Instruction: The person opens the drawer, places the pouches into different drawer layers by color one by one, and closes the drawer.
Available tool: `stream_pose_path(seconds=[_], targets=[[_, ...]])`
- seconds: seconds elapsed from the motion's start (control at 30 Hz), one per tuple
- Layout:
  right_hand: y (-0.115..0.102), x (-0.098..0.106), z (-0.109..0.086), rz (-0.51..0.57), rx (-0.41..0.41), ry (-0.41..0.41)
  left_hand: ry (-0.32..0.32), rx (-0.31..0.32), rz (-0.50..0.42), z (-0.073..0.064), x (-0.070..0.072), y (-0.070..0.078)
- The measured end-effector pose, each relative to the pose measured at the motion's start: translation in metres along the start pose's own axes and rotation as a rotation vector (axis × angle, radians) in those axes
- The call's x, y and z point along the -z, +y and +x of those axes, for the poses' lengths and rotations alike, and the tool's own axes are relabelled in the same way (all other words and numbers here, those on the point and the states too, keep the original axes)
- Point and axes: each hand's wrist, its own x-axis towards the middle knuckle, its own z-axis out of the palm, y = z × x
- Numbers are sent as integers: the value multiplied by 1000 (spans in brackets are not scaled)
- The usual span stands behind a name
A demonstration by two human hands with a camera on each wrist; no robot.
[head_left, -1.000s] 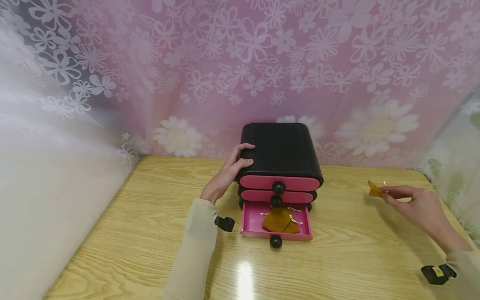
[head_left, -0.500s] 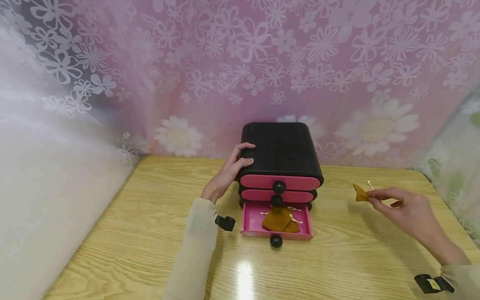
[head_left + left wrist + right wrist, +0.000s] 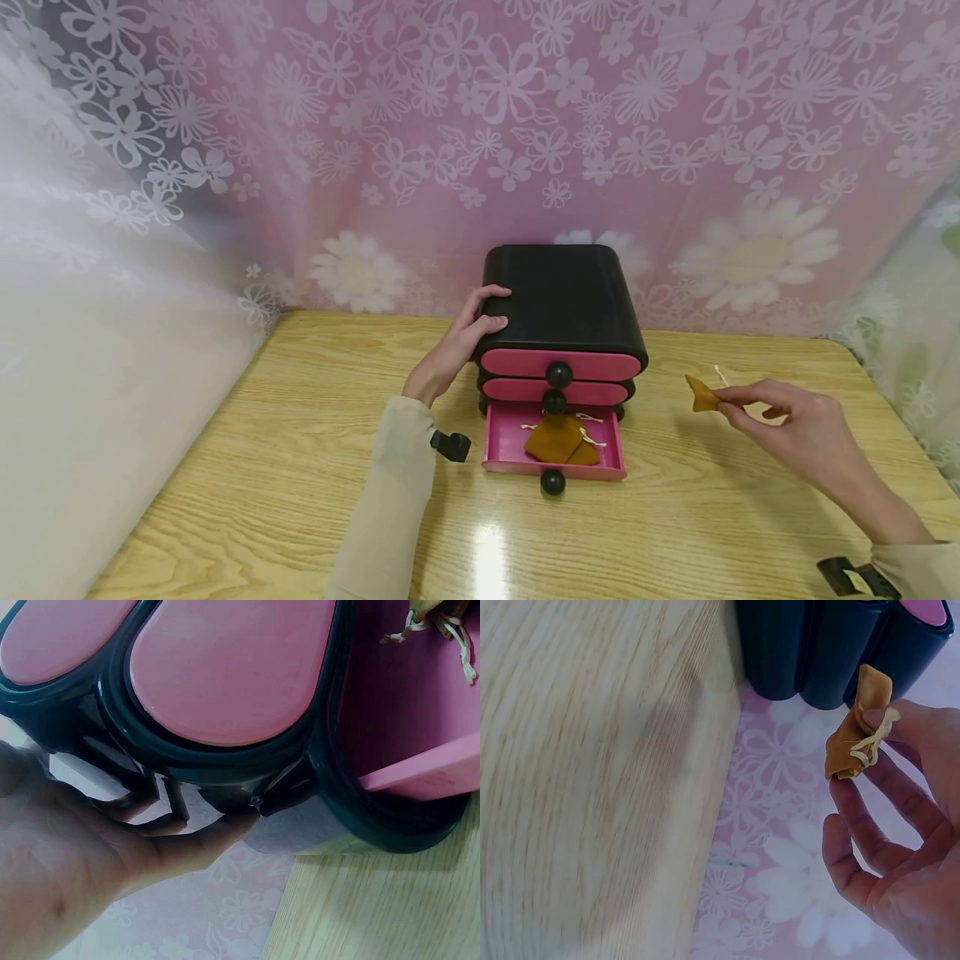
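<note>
A small black drawer unit (image 3: 558,296) with pink drawer fronts and round black knobs stands mid-table. My left hand (image 3: 453,342) rests on its left side, thumb and a finger over the top edge, other fingers along the side in the left wrist view. The bottom pink drawer (image 3: 498,442) is pulled out, with brown drawstring pouches (image 3: 555,439) lying in it, their cream cords showing. Right of the unit, my right hand (image 3: 802,425) pinches another brown drawstring pouch (image 3: 701,393) between thumb and fingers, above the table. The right wrist view shows this pouch (image 3: 859,727) folded, its cord hanging beside the fingertips.
The wood-grain table (image 3: 300,500) carries the drawer unit near its back edge. A pink flowered curtain (image 3: 450,167) hangs right behind, and a pale sheet (image 3: 112,350) closes off the left side. The upper two drawers (image 3: 517,364) are closed.
My right hand has moved left toward the drawer unit with the pouch pinched in its fingers. The left hand, the unit and the pulled-out drawer have stayed in place.
</note>
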Motion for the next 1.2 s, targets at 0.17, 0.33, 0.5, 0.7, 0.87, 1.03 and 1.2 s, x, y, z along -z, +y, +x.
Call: stream_pose_path(seconds=[0.17,0.33,0.5,0.7,0.87,1.03,1.2], targets=[[-7,-1,0,12,22,2,3,-1,-2,0,0,0],[-13,-4,-1,36,42,3,4,4,-5,0,0,0],[-18,-7,-3,49,79,4,1,5,-6,0,1,-1],[-26,-11,-4,67,110,-3,-1,-1,4,1,1,-2],[-32,-13,-4,91,129,-12,1,1,-1,1,1,-2],[-40,-17,-3,94,137,-17,2,2,-5,1,1,-2],[-46,-21,-2,106,153,-25,3,2,-3,1,1,-1]])
